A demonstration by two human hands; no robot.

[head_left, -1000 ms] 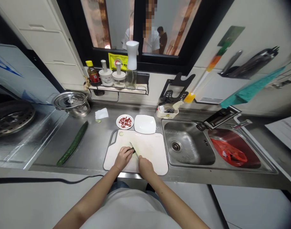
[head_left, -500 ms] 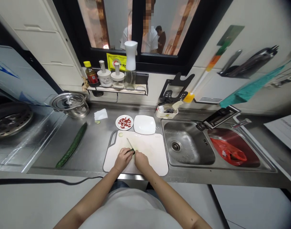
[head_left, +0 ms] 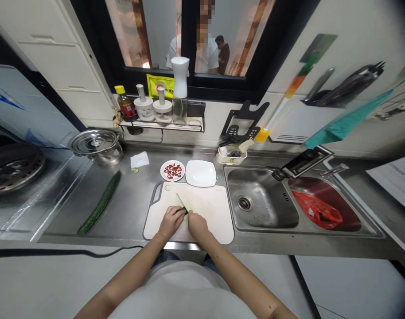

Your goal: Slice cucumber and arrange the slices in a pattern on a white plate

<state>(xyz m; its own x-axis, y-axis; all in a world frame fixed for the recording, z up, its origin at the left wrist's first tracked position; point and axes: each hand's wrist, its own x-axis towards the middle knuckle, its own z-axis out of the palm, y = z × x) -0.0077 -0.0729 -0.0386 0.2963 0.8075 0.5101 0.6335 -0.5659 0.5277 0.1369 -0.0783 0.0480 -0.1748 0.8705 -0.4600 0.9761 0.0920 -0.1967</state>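
My right hand (head_left: 198, 225) is closed around the handle of a knife (head_left: 180, 200), whose blade points away to the upper left over the white cutting board (head_left: 212, 204). Close beside it, my left hand (head_left: 171, 221) has its fingers bent over a dark green piece of cucumber (head_left: 184, 210), mostly hidden by the fingers and the blade. A thin pale cucumber slice (head_left: 168, 188) lies near the board's handle. Beyond the board stand a small plate of chopped red pieces (head_left: 173, 171) and a white square plate (head_left: 200, 173).
A whole cucumber (head_left: 100, 204) lies on the steel counter at left, near a lidded pot (head_left: 96, 147) and a paper towel (head_left: 139, 159). To the right is a double sink (head_left: 262, 199) with a red plastic bag (head_left: 317, 210). A shelf (head_left: 162, 126) holds several seasoning containers.
The whole view has shifted very slightly. Both hands stay in nearly the same place on the board, with the knife between them.
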